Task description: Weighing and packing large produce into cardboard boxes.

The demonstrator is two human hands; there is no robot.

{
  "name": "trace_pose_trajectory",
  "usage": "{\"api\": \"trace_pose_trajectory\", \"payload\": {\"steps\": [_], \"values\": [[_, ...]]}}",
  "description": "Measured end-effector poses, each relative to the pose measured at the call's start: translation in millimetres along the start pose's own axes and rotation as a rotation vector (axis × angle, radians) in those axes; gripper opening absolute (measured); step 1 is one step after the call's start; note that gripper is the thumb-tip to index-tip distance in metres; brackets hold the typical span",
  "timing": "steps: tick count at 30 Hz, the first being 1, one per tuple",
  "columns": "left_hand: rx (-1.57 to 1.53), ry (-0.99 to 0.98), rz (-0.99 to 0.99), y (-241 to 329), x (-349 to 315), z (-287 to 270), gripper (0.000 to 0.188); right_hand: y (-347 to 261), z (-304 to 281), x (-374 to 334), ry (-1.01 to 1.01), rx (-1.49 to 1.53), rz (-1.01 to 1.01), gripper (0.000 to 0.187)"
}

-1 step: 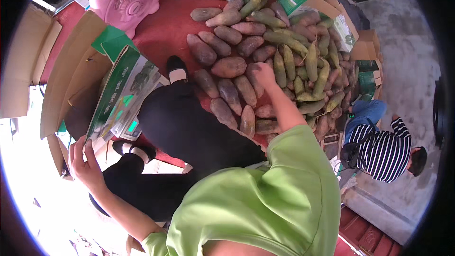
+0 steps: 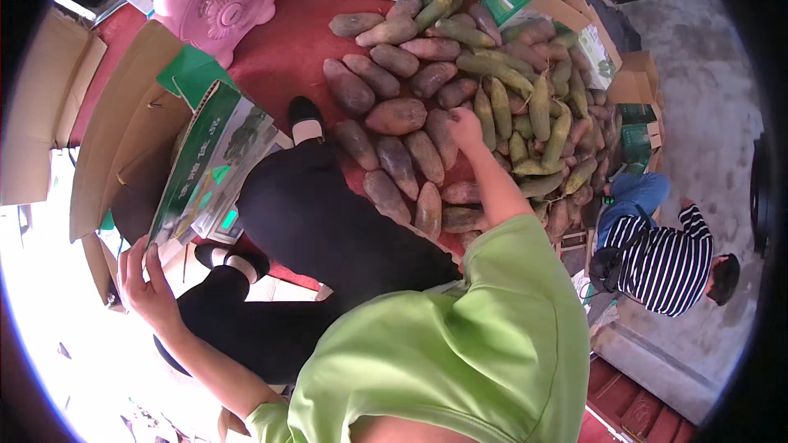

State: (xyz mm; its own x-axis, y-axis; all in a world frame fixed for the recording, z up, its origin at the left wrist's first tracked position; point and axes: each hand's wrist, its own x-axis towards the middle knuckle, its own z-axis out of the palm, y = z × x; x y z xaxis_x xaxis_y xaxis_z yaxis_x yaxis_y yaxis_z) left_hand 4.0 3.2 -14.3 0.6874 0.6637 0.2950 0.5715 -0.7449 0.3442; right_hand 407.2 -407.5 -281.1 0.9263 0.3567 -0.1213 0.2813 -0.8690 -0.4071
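Observation:
My left hand (image 2: pixel 150 291) grips the near edge of an open cardboard box (image 2: pixel 201 160) with a green printed side, its thumb and fingers at the rim. My right hand (image 2: pixel 466 130) is curled at the upper right end of a reddish-brown oblong fruit or tuber (image 2: pixel 442 139). Its fingertips seem to touch or nearly touch that piece; whether anything is within them is hidden. More reddish-brown pieces (image 2: pixel 396 116) lie spread on the red floor covering to the left. To the right they pile up with green, longer pieces (image 2: pixel 539 107).
A pink bird-shaped fan (image 2: pixel 217 4) stands at the far left. Opened cartons (image 2: pixel 607 53) line the far right side of the pile. Past it, a person in a striped top (image 2: pixel 661 258) crouches at the right. My black-trousered leg (image 2: pixel 328 221) reaches between box and pile.
My right hand has shifted slightly right, off the brown piece it was over, which stays in place. The green-printed box side has tipped a little; my left hand keeps its grip.

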Motion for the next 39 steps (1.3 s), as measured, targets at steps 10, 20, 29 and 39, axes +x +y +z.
{"api": "trace_pose_trajectory", "payload": {"steps": [10, 20, 29, 39], "values": [[0.05, 0.05, 0.003, -12, -9, 2, 0.015, 69, -53, 47, 0.069, -0.28, 0.444, 0.063], [0.037, 0.046, -0.03, -19, -14, 1, 0.023, 125, -38, 78, 0.053, -0.243, 0.37, 0.104], [0.021, 0.079, -0.042, -25, -17, -1, 0.022, 41, -70, 70, -0.062, -0.325, 0.693, 0.084], [0.086, 0.072, -0.071, 12, -1, 3, 0.022, 68, -60, 45, 0.044, -0.555, 0.375, 0.063]]}}
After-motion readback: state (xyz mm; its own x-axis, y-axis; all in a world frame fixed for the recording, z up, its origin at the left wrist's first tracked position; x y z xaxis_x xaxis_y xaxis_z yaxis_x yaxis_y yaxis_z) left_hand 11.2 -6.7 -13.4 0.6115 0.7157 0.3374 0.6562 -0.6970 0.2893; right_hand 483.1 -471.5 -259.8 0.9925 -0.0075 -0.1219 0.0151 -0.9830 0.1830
